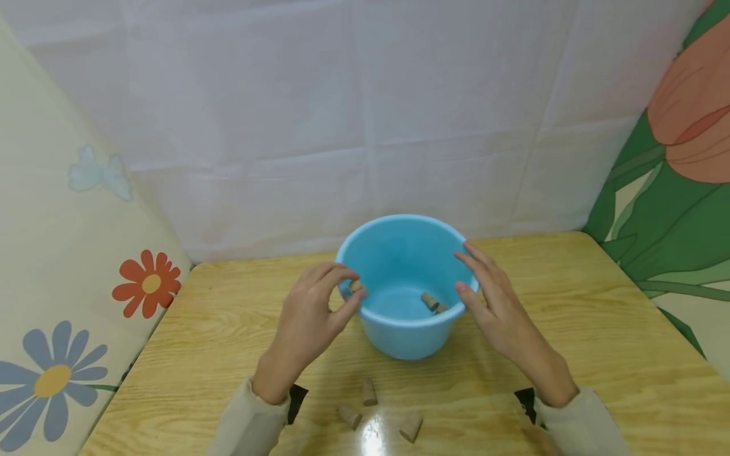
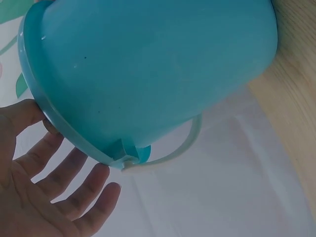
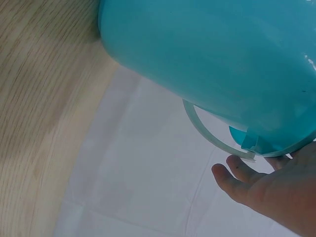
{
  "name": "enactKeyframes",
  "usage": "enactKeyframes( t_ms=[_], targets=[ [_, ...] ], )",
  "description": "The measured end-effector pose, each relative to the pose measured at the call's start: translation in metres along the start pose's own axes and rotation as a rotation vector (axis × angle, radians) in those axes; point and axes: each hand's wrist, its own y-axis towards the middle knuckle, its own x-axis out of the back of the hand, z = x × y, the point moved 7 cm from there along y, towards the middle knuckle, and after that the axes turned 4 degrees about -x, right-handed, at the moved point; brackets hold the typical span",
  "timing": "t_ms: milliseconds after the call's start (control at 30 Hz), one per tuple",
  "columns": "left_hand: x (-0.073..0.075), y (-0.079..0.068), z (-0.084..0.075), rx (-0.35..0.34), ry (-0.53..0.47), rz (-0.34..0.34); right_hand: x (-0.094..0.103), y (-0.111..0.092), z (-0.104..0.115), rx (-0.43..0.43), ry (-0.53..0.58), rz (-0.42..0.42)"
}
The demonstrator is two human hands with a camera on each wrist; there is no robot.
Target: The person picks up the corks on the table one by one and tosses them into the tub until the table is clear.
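Observation:
A light blue plastic bucket (image 1: 407, 335) stands upright on the table, with corks (image 1: 429, 301) lying on its bottom at the right. At the bucket's left rim, my left hand (image 1: 310, 310) pinches a cork (image 1: 356, 285) between thumb and index finger; in the left wrist view this cork (image 2: 50, 127) is mostly hidden by the fingers and rim. Over the right rim is my right hand (image 1: 496, 304), its fingers loosely extended and holding nothing. The right wrist view shows two of its fingers (image 3: 239, 173) beside the pale bucket handle (image 3: 212, 136), which hangs down behind the bucket.
Three more corks lie on the wooden table (image 1: 228, 354) in front of the bucket: one upper cork (image 1: 369, 392), one left cork (image 1: 350, 417) and one right cork (image 1: 410, 427). A white cloth (image 1: 274, 126) hangs behind the table. Flower-patterned panels (image 1: 63, 240) flank both sides.

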Motion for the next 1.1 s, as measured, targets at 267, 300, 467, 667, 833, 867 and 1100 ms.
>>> enactKeyframes(
  t_ms=[267, 300, 467, 667, 833, 867, 1100],
  targets=[
    [-0.004, 0.001, 0.001, 0.051, 0.022, -0.023, 0.0, 0.0, 0.0, 0.0, 0.003, -0.001],
    [-0.004, 0.001, 0.001, 0.054, 0.023, -0.023, 0.0, 0.0, 0.0, 0.001, 0.004, -0.002],
    [-0.007, 0.001, 0.002, 0.06, 0.021, -0.014, 0.0, 0.0, 0.001, 0.001, 0.007, -0.002],
    [-0.007, 0.001, 0.001, 0.056, 0.028, -0.006, 0.0, 0.0, 0.001, 0.001, 0.008, -0.001],
    [-0.007, 0.001, 0.002, 0.057, 0.016, -0.005, 0.0, 0.0, 0.0, -0.008, 0.006, 0.002],
    [-0.007, 0.001, 0.002, 0.058, 0.009, -0.003, 0.0, 0.0, 0.0, -0.009, 0.005, 0.002],
    [0.0, -0.006, 0.013, 0.092, -0.044, 0.021, 0.0, 0.0, 0.0, -0.005, 0.003, 0.001]
  ],
)
